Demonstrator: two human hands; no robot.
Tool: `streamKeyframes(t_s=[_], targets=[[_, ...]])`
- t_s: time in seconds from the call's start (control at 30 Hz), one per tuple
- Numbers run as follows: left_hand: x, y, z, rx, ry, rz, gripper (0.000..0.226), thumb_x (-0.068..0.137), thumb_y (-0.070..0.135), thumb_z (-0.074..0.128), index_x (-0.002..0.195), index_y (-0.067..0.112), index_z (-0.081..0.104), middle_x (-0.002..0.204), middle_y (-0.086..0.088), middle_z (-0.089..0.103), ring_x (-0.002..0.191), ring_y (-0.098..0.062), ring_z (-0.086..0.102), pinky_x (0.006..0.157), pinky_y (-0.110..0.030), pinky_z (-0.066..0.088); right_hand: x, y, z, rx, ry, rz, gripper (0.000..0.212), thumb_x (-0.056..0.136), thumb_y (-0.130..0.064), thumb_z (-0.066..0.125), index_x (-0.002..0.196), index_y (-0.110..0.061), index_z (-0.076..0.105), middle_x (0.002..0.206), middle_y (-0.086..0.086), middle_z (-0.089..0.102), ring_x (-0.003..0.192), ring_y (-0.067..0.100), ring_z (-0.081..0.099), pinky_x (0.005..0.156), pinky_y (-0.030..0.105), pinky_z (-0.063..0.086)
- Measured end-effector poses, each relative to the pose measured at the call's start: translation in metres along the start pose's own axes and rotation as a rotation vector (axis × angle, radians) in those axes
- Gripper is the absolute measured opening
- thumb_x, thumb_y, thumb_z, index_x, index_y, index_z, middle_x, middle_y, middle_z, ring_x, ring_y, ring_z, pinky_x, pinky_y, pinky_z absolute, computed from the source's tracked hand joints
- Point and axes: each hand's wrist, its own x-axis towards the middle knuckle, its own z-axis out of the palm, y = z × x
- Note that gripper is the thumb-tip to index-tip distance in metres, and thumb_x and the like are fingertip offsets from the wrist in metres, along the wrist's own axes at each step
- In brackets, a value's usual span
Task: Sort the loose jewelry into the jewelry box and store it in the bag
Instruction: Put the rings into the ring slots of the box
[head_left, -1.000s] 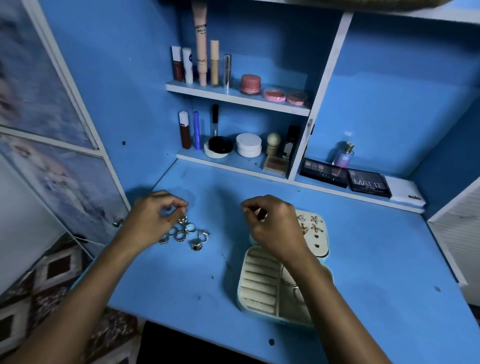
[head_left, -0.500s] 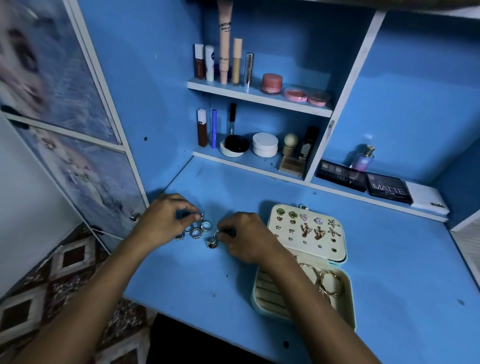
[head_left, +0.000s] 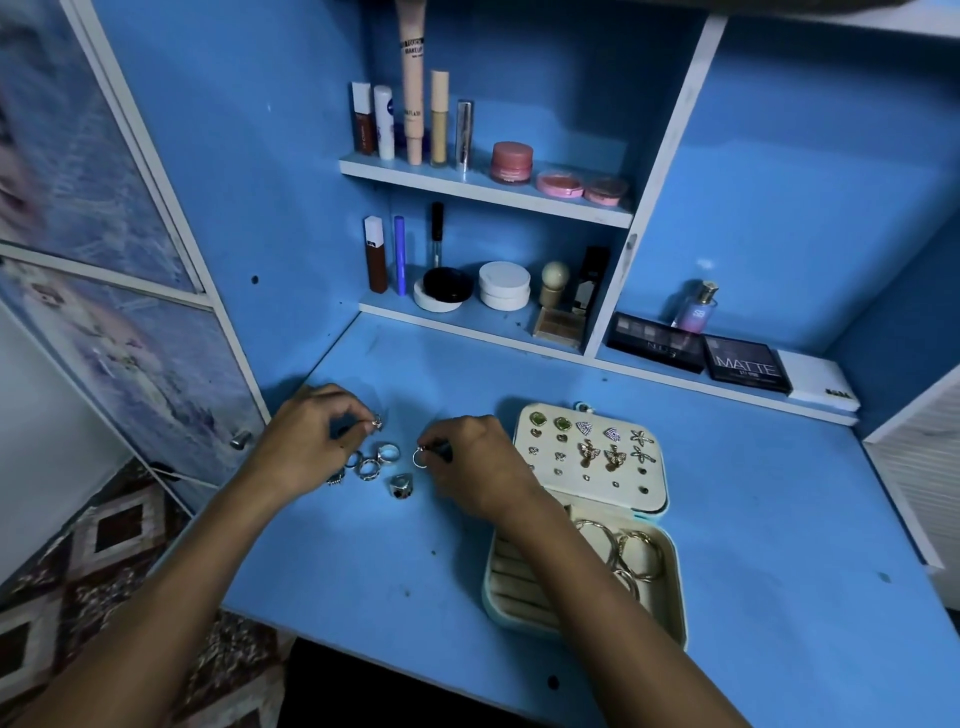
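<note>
You are pinching a small ring (head_left: 376, 422) between the thumb and fingertips of your left hand (head_left: 306, 441), just above the loose rings (head_left: 375, 462) lying near the left edge of the desk (head_left: 753, 545). Your right hand (head_left: 478, 467) is pinching another thin ring (head_left: 420, 457) at its fingertips, just right of that cluster. The jewelry box (head_left: 670, 597) is lying open toward the front edge of the desk, right of your hands; your right forearm is crossing its lower half.

Judging by what is showing, you are partway through the sorting. Earrings (head_left: 589, 449) are sitting in rows on the open lid panel, and gold hoops (head_left: 631, 553) are lying in the right compartment of the base. The ribbed ring slots on the left of the base are looking unfilled where visible, though your arm is hiding part of them. Several rings are waiting on the desk, including a chunky one (head_left: 401, 486) nearest you. The box is not yet closed, and no bag is showing anywhere.
</note>
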Motion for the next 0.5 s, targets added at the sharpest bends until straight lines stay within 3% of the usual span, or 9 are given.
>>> streamKeyframes(t_s=[0.07,0.13,0.23,0.37,0.43,0.5], targets=[[0.0,0.006,-0.001,-0.043,0.036,-0.005,0.007,0.084,0.009,0.075,0.088,0.015,0.074,0.09,0.009,0.068,0.087,-0.004,0.064,0.079,-0.015,0.049,-0.001,0.002,-0.003,0.028,0.029,0.01,0.014,0.092,-0.014,0.065,0.1,-0.01,0.075,0.099,0.008,0.074,0.098,0.026,0.065,0.089,0.031,0.051],[0.002,0.012,-0.001,-0.097,0.063,-0.031,0.009,0.084,0.006,0.074,0.088,0.015,0.073,0.09,0.008,0.07,0.084,0.0,0.066,0.074,-0.002,0.044,-0.003,0.005,-0.008,0.053,0.061,0.012,0.014,0.091,-0.011,0.066,0.101,-0.01,0.075,0.099,0.006,0.075,0.095,0.02,0.067,0.085,0.019,0.049],[0.005,0.025,0.001,-0.203,0.065,-0.076,0.011,0.085,0.007,0.072,0.087,0.017,0.072,0.092,0.009,0.073,0.083,0.002,0.069,0.073,-0.005,0.048,-0.008,0.009,-0.016,0.084,0.137,-0.014,0.013,0.088,-0.006,0.069,0.099,-0.009,0.076,0.094,0.005,0.076,0.084,0.014,0.068,0.07,-0.002,0.036],[0.005,0.049,0.007,-0.375,0.079,-0.151,0.011,0.084,0.008,0.073,0.087,0.018,0.073,0.088,0.012,0.076,0.082,-0.003,0.072,0.068,-0.016,0.054,-0.016,0.017,-0.029,0.128,0.238,-0.017,0.01,0.085,-0.008,0.075,0.094,-0.01,0.078,0.088,0.002,0.077,0.08,0.009,0.069,0.069,0.001,0.042],[0.004,0.061,0.012,-0.427,0.045,-0.163,0.01,0.082,0.01,0.076,0.088,0.018,0.073,0.086,0.014,0.076,0.08,-0.013,0.073,0.064,-0.029,0.057,-0.021,0.022,-0.037,0.154,0.286,-0.031,0.008,0.084,-0.008,0.076,0.09,-0.011,0.078,0.085,0.0,0.077,0.077,0.008,0.071,0.071,0.007,0.048],[0.004,0.069,0.018,-0.48,0.015,-0.133,0.012,0.08,0.008,0.08,0.087,0.015,0.073,0.086,0.012,0.076,0.082,-0.011,0.074,0.063,-0.022,0.056,-0.028,0.027,-0.046,0.183,0.309,-0.028,0.007,0.085,-0.01,0.076,0.09,-0.013,0.078,0.085,-0.003,0.077,0.077,0.005,0.072,0.075,0.009,0.051]])
